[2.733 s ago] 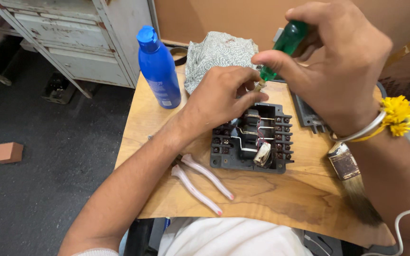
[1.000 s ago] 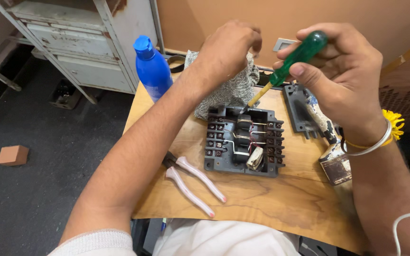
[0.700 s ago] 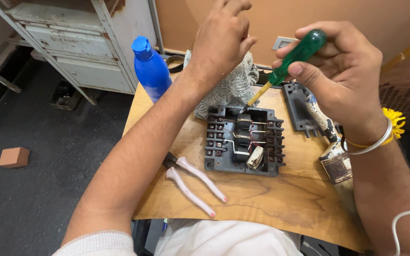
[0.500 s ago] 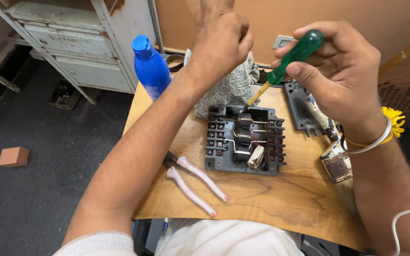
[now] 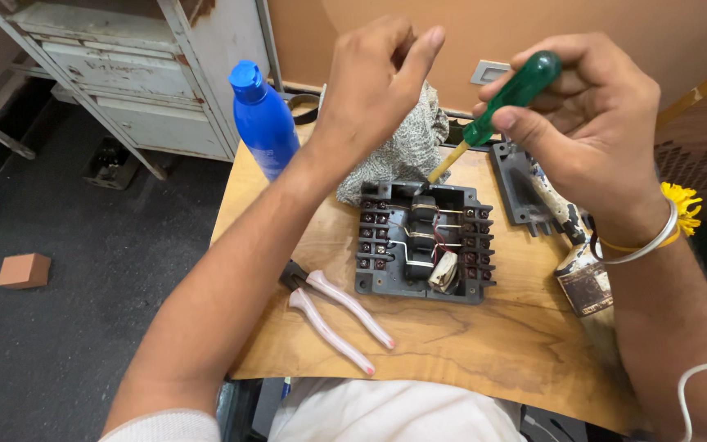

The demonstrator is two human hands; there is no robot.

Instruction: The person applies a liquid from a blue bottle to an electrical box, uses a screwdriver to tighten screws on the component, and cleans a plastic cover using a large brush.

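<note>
Glossy green screwdriver (image 5: 511, 96), ribbed grey switch block (image 5: 423, 241)

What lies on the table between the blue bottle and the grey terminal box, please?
In the head view, the person's left forearm crosses above that stretch; behind it lies a grey knitted cloth, between blue bottle and terminal box.

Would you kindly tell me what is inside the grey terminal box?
Inside the grey terminal box are rows of screw terminals, thin wires and dark central blocks. Its floor under them is hidden.
</note>
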